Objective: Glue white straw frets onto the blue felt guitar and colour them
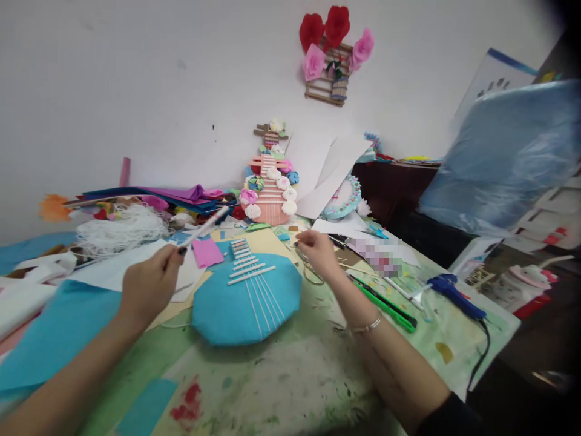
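My left hand (152, 281) is closed around a thin white paper stick (206, 226) that points up and to the right. Between my hands, a blue lute-shaped craft piece (227, 309) lies on the table, with short white sticks across its neck and white strings down its body. Over the clutter to its upper right is my right hand (316, 249), its fingers pinched together; what they hold, if anything, cannot be made out. Just below those fingers shows a scissors handle (313, 275), partly hidden by the hand. A pink paper square (207, 252) lies beside the craft's neck.
On the right lie a green utility knife (385, 304) and a blue glue gun (456, 295) with its cord over the edge. A pink lute craft (271, 203) leans against the wall. White string (120, 230) and blue paper (63, 333) crowd the left.
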{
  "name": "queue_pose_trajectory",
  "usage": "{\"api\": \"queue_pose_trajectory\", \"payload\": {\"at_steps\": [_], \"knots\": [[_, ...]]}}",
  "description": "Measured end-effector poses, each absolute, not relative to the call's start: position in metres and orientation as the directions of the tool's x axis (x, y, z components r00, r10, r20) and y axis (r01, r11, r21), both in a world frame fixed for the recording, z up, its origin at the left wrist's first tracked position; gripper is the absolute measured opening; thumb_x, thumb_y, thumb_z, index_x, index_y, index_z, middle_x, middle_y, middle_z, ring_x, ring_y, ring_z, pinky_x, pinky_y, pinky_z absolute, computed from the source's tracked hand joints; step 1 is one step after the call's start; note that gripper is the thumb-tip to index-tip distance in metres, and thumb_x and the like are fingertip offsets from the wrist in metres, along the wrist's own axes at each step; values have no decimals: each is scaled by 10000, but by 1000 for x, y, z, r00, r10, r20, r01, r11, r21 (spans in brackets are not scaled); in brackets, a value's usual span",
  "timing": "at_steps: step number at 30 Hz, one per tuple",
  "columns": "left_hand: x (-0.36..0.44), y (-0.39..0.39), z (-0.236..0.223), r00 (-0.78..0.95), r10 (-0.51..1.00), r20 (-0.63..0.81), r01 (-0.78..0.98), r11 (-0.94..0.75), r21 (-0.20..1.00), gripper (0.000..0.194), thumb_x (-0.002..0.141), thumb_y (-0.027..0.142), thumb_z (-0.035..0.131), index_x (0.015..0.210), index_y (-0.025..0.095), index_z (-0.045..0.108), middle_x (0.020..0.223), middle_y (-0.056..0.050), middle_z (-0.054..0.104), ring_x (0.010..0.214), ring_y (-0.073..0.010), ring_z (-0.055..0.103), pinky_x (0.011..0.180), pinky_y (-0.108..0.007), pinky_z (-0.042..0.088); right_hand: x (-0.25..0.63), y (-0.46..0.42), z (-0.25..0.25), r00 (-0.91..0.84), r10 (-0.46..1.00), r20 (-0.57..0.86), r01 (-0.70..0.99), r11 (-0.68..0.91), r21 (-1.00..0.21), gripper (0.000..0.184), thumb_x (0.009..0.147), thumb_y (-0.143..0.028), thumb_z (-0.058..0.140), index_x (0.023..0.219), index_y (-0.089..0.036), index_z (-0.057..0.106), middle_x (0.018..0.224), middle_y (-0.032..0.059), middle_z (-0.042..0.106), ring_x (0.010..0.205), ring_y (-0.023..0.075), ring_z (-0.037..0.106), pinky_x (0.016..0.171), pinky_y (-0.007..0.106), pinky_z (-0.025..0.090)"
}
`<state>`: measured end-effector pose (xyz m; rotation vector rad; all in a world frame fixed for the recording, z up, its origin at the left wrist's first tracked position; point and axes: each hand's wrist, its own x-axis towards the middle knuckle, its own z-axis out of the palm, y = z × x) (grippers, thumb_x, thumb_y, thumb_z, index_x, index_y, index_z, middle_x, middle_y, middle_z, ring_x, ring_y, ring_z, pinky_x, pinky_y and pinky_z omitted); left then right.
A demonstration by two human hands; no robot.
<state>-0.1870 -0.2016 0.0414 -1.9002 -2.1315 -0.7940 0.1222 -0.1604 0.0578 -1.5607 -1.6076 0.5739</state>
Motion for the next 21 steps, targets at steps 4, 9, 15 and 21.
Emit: {"api": "queue_pose_trajectory", "payload": {"at_steps": [4,9,15,21], "knots": [[-215,-189,44,-287,886,364,951,219,217,473,927,441,264,860,176,649,725,-136,660,660,-283,591,561,-326,321,173,-122,60,295,934,202,783,-115,-611,311,931,-317,587,1200,-160,586,1237,97,602,1073,227,617,904,446,532],[-230,-179,28,-295,927,230,953,267,142,466,840,509,428,716,135,676,715,-221,695,682,-360,659,581,-381,422,196,-104,29,423,897,126,834,-330,-443,342,933,-328,583,1231,-161,566,1245,101,592,1062,228,619,887,442,540],[-232,-186,35,-222,919,326,974,192,121,392,881,425,386,931,162,673,817,-211,732,737,-355,677,539,-339,374,207,-93,11,425,901,92,821,-341,-457,348,928,-327,593,1222,-143,570,1231,112,598,1051,227,624,881,430,543],[-209,-198,43,-108,885,453,975,6,221,283,829,441,521,751,226,688,690,-44,734,671,-251,676,553,-299,379,229,-107,41,496,833,247,693,-208,-690,327,931,-335,587,1199,-148,582,1216,105,605,1045,223,623,881,430,538]]}}
